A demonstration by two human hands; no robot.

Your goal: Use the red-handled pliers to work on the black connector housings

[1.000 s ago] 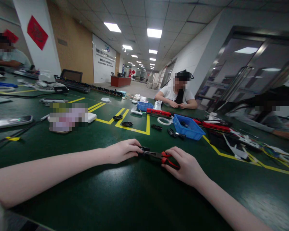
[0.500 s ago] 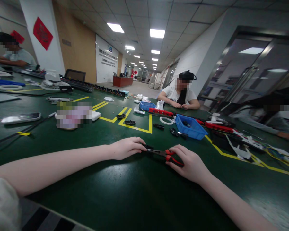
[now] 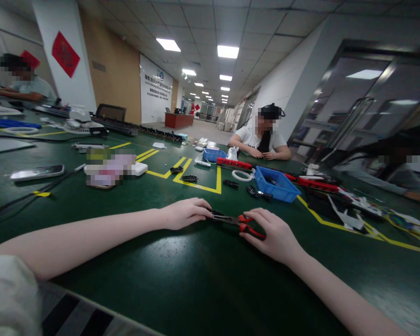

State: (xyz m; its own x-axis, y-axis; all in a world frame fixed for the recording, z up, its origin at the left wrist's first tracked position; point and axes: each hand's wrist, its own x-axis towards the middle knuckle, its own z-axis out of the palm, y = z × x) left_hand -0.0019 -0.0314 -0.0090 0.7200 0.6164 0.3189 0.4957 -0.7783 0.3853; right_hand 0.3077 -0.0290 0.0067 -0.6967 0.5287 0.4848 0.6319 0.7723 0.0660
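Though grey-nosed, red-and-black-handled pliers (image 3: 235, 220)

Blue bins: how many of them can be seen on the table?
2: the nearer bin is beyond the right hand; the farther bin is farther back, to the left. Others may be hidden.

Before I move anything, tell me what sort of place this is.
Probably an office doubling as a workshop: a lettered wall sign, a reception-like desk, and pliers in the right hand.

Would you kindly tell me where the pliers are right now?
In the head view, the pliers are just right of centre, held in the right hand, their tips close to the left hand.
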